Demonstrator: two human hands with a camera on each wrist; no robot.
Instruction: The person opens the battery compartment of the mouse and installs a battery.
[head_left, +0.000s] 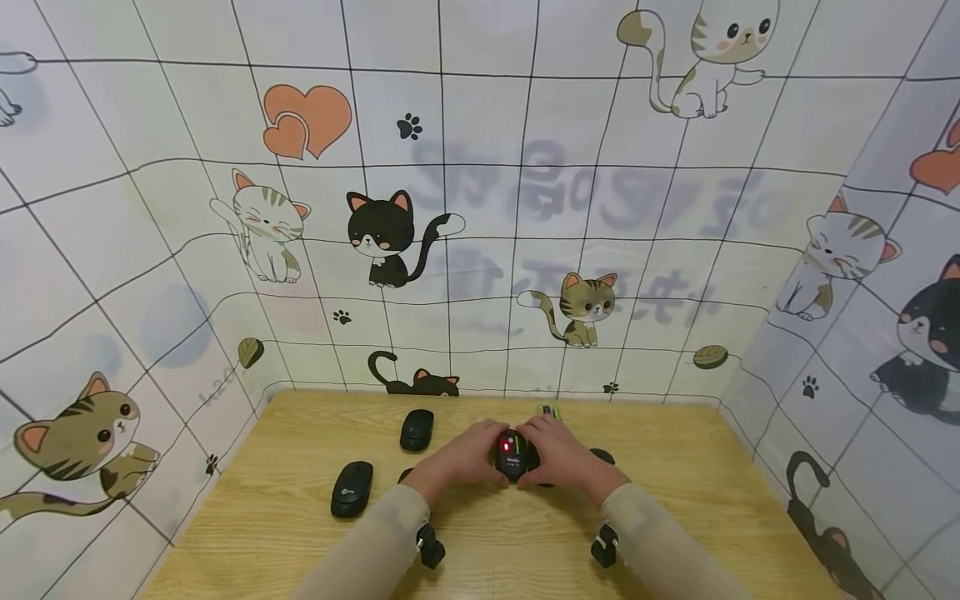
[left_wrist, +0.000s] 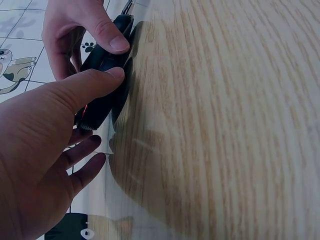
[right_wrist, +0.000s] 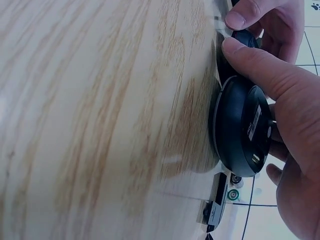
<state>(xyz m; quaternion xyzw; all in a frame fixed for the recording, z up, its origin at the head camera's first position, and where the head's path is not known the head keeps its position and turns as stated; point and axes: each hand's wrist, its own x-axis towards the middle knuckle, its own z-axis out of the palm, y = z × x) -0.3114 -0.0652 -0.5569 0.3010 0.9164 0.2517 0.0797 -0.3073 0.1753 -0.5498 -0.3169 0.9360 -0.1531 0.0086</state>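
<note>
In the head view, my left hand (head_left: 477,454) and right hand (head_left: 558,454) hold a black computer mouse (head_left: 512,457) between them, near the middle of the table. A small red light glows on its upper face, beside a thin yellow-green strip. The left wrist view shows my left thumb (left_wrist: 107,75) and right thumb (left_wrist: 112,40) on the mouse's near side; the far fingers are partly hidden. Beneath my right hand (right_wrist: 305,125), in the right wrist view, another black mouse (right_wrist: 242,125) lies with its label and metal contacts showing.
Two black mice, one nearer (head_left: 352,489) and one farther (head_left: 417,430), lie on the wooden table (head_left: 300,425) at left. A dark object (head_left: 602,456) shows past my right hand. Green batteries (head_left: 550,412) lie near the back edge. Cat-patterned cloth (head_left: 487,250) surrounds the table.
</note>
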